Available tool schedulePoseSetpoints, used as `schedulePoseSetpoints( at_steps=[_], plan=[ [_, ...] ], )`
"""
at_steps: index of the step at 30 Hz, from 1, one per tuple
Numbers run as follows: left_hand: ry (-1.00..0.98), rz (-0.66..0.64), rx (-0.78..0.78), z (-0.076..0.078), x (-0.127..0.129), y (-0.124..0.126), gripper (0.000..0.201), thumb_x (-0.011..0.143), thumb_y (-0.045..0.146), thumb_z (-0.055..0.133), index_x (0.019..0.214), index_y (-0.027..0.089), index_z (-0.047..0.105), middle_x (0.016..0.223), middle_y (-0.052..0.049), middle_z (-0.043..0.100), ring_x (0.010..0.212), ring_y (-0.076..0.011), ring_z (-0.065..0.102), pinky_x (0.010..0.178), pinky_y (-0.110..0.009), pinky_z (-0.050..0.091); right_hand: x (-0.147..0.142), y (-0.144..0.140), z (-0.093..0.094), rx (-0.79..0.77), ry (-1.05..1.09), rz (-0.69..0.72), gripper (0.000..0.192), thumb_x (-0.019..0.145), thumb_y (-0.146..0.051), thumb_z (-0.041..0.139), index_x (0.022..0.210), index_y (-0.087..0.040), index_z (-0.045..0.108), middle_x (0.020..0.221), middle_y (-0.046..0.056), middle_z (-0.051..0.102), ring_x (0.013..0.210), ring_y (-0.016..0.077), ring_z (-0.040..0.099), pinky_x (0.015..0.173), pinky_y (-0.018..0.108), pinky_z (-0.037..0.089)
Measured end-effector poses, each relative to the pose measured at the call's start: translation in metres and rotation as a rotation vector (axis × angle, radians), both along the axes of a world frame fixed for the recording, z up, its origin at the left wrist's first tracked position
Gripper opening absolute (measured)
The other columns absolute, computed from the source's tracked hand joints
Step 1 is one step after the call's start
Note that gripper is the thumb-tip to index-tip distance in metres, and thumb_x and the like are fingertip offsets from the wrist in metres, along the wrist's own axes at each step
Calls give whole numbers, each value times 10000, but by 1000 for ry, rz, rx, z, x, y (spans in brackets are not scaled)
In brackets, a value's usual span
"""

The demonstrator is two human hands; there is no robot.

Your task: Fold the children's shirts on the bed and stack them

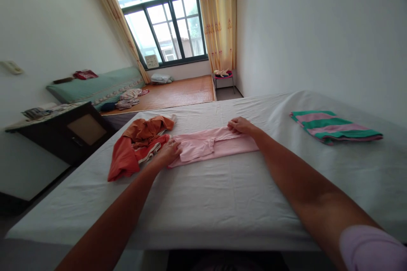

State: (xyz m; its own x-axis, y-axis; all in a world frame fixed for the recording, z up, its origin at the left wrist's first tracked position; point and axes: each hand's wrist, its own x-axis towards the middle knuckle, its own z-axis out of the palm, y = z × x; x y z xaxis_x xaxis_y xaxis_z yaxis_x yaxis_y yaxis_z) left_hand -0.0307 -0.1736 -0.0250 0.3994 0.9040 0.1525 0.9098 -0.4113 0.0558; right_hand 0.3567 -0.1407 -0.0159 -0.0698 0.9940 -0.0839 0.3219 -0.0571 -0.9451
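A pink shirt (197, 148), folded into a long strip with a sleeve on top, lies across the white-covered bed (203, 203). On its left end rests my left hand (168, 152), fingers spread over the cloth. My right hand (241, 125) has its fingers curled together on the upper edge near the shirt's right end, pinching the fabric. Just left of my left hand, a rumpled pile of orange-red and brown clothes (136, 144) touches or nearly touches the shirt. Farther right lies a folded green-and-pink striped garment (333, 125), apart from both hands.
Beyond this bed is a second bed with a brown mat (181, 91), with rumpled clothes (129, 98) on its left part. A dark cabinet (85, 129) stands at left. A small stool (224, 75) is by the curtain (219, 21). A white wall (318, 29) runs along the right.
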Motion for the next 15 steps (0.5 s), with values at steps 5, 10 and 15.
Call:
schedulePoseSetpoints(
  at_steps=[5, 10, 15],
  plan=[
    [79, 145, -17, 15, 3, -18, 469, 866, 428, 517, 1230, 147, 608, 1227, -180, 631, 1179, -308, 565, 993, -415, 417, 23, 2, -5, -49, 95, -58, 133, 890, -164, 574, 777, -126, 634, 679, 40, 682, 471, 54, 570, 415, 128, 443],
    [66, 287, -195, 33, 20, -19, 533, 902, 442, 460, 1337, 138, 514, 1120, -137, 691, 1022, -244, 646, 882, -303, 454, 19, 1, -6, -28, 115, -22, 70, 862, -157, 626, 805, -121, 648, 731, 51, 705, 480, 59, 578, 418, 137, 458],
    [184, 362, -236, 43, 35, -19, 610, 883, 536, 431, 1375, 177, 470, 1257, -150, 634, 1131, -297, 607, 913, -347, 444, 23, 5, -5, 39, 131, -67, 68, 882, -131, 584, 858, -121, 648, 791, 60, 718, 514, 62, 598, 419, 131, 441]
  ],
)
